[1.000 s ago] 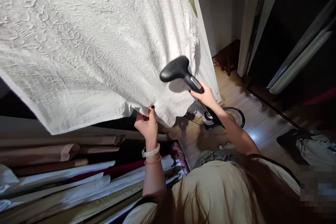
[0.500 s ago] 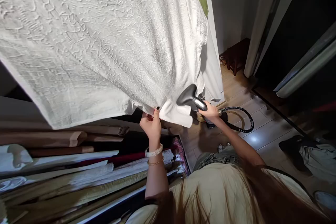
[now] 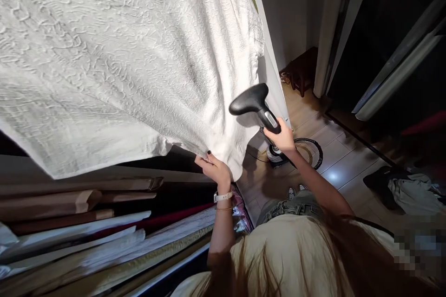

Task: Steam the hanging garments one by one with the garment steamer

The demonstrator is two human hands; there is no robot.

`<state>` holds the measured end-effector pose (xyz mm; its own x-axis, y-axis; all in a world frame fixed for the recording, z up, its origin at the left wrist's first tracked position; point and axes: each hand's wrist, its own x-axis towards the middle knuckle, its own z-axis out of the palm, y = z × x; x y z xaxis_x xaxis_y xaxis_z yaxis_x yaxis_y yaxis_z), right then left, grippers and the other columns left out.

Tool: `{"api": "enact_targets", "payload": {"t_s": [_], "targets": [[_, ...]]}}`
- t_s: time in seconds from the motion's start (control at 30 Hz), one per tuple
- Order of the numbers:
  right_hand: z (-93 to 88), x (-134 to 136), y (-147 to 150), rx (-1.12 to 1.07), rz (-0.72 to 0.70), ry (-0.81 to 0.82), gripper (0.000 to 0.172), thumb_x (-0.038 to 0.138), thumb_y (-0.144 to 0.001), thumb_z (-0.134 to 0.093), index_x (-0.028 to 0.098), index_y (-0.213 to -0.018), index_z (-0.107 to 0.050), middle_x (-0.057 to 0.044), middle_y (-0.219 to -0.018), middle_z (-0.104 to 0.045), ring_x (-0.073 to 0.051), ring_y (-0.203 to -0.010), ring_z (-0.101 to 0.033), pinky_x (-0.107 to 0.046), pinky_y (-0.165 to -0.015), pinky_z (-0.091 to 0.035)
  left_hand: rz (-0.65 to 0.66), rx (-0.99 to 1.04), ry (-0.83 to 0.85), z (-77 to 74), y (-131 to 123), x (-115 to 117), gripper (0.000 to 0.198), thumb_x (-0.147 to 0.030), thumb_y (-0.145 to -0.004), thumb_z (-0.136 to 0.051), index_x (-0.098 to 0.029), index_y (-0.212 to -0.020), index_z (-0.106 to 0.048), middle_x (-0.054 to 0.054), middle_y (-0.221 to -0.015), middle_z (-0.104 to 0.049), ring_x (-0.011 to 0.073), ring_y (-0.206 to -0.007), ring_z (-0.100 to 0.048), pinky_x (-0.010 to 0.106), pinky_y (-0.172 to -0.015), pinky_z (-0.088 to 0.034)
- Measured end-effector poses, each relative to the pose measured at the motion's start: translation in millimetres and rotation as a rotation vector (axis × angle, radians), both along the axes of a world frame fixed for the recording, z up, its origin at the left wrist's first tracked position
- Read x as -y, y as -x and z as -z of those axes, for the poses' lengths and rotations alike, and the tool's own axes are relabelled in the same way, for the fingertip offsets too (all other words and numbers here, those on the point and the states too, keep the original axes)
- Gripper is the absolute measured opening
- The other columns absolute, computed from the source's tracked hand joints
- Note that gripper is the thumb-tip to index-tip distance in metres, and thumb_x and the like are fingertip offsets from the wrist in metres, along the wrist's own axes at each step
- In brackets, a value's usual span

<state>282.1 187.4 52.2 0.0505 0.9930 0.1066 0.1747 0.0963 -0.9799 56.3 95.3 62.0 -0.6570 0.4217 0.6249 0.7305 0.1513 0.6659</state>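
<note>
A white crinkle-textured garment (image 3: 121,65) hangs in front of me and fills the upper left of the view. My left hand (image 3: 216,169) pinches its lower hem from below. My right hand (image 3: 281,137) grips the handle of a black garment steamer head (image 3: 252,101), which is raised beside the fabric's right edge. The steamer's flat face points toward the cloth, close to it. A black hose (image 3: 309,147) curves near the steamer's base unit (image 3: 277,155) on the floor, partly hidden behind my right forearm.
Long wrapped rolls and flat boards (image 3: 69,209) are stacked at lower left, just under my left arm. A dark wooden stool (image 3: 302,72) stands against the far wall. A tiled floor (image 3: 334,171) runs to the right, with a heap of clothes (image 3: 411,195) on it.
The steamer head has risen from the hem to higher along the fabric's right edge. My left hand has shifted right along the hem and turned, and the folded corner has dropped flat.
</note>
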Motion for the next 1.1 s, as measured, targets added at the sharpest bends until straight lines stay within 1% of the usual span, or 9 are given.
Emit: {"api": "enact_targets", "payload": {"t_s": [0.1,0.2,0.27,0.47,0.57,0.77,0.87,1.0,1.1], "targets": [[-27.4,-7.3,9.7,-0.034,-0.055,-0.069,0.045,0.053,-0.078,-0.069,0.025,-0.113,-0.064,0.001,-0.092,-0.069,-0.020,-0.083,-0.062,-0.030,-0.075,-0.048,-0.007,-0.034,0.000,-0.6,-7.2,9.8,0.027,-0.033,-0.097,-0.048,-0.018,-0.120,-0.053,0.014,-0.102,-0.068,0.0236,-0.092,-0.067,0.033,-0.082,-0.048],[-25.3,-1.0,24.9,-0.010,-0.131,-0.046,0.045,0.052,-0.078,-0.069,0.027,-0.115,-0.063,0.002,-0.091,-0.070,-0.020,-0.084,-0.065,-0.030,-0.075,-0.049,-0.027,-0.101,0.024,-3.8,-8.7,24.5,0.025,-0.034,-0.095,-0.052,-0.018,-0.113,-0.057,0.012,-0.097,-0.067,0.0233,-0.087,-0.065,0.034,-0.080,-0.048],[-6.3,10.0,33.3,0.053,-0.177,0.014,0.044,0.051,-0.078,-0.070,0.028,-0.115,-0.063,0.002,-0.090,-0.071,-0.022,-0.085,-0.066,-0.030,-0.074,-0.049,-0.039,-0.127,0.037,-5.8,-9.2,34.5,0.023,-0.033,-0.093,-0.053,-0.018,-0.109,-0.058,0.009,-0.090,-0.066,0.0218,-0.080,-0.063,0.033,-0.076,-0.047],[74.3,56.2,39.2,0.252,-0.361,0.186,0.043,0.043,-0.078,-0.073,0.028,-0.118,-0.065,-0.001,-0.101,-0.075,-0.025,-0.095,-0.070,-0.031,-0.077,-0.050,-0.093,-0.127,0.077,-12.1,-6.4,55.6,0.023,-0.032,-0.091,-0.053,-0.017,-0.108,-0.057,-0.001,-0.071,-0.053,0.0162,-0.062,-0.052,0.029,-0.066,-0.042],[88.4,66.0,36.2,0.286,-0.419,0.215,0.046,0.043,-0.077,-0.075,0.028,-0.120,-0.065,-0.003,-0.105,-0.076,-0.026,-0.098,-0.070,-0.032,-0.079,-0.050,-0.109,-0.138,0.103,-14.8,-0.3,63.5,0.023,-0.032,-0.091,-0.053,-0.017,-0.108,-0.057,0.001,-0.074,-0.054,0.0170,-0.063,-0.052,0.030,-0.066,-0.042],[58.0,46.3,16.7,0.048,-0.277,0.090,0.045,0.049,-0.077,-0.070,0.023,-0.113,-0.065,-0.002,-0.091,-0.072,-0.022,-0.082,-0.066,-0.030,-0.074,-0.049,-0.146,-0.150,0.107,-15.1,8.6,72.2,0.023,-0.034,-0.091,-0.055,-0.019,-0.108,-0.058,0.008,-0.088,-0.061,0.0232,-0.080,-0.061,0.035,-0.075,-0.046],[45.9,39.2,0.8,-0.037,-0.176,0.044,0.045,0.050,-0.077,-0.070,0.021,-0.111,-0.065,-0.001,-0.087,-0.069,-0.020,-0.078,-0.062,-0.029,-0.073,-0.048,-0.154,-0.136,0.086,-13.4,10.2,68.5,0.025,-0.037,-0.091,-0.056,-0.019,-0.108,-0.058,0.007,-0.087,-0.061,0.0219,-0.078,-0.060,0.034,-0.074,-0.045],[58.0,45.8,-21.3,-0.073,-0.071,0.068,0.049,0.052,-0.076,-0.070,0.019,-0.112,-0.065,-0.001,-0.090,-0.069,-0.020,-0.082,-0.061,-0.030,-0.076,-0.048,-0.131,-0.061,0.062,-6.7,17.3,51.9,0.030,-0.045,-0.093,-0.056,-0.019,-0.107,-0.055,0.001,-0.078,-0.055,0.0171,-0.067,-0.054,0.030,-0.068,-0.043],[81.6,60.2,-41.7,-0.017,0.073,0.135,0.053,0.054,-0.073,-0.070,0.019,-0.113,-0.066,-0.004,-0.096,-0.070,-0.024,-0.089,-0.063,-0.034,-0.082,-0.048,-0.069,-0.001,0.000,3.9,29.2,30.8,0.034,-0.048,-0.093,-0.056,-0.019,-0.110,-0.054,0.003,-0.086,-0.058,0.0177,-0.076,-0.058,0.029,-0.073,-0.045]]}}
